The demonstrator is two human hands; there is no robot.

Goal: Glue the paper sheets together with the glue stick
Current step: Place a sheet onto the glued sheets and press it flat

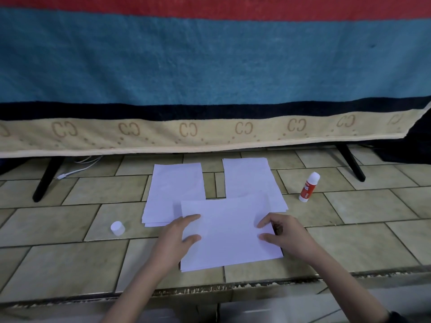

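Observation:
A white paper sheet lies nearest me on the tiled surface, over another sheet whose edge shows at its bottom left. My left hand rests flat on its left edge, fingers spread. My right hand presses on its right edge with fingers and thumb apart. Behind lie two small stacks of white paper, the left stack and the right stack. The red and white glue stick stands uncapped to the right of the stacks. Its white cap lies to the left.
A striped towel hangs over a screen at the back, with black stand feet at the left and the right. A white cable lies at the back left. The chipped front ledge runs below my forearms.

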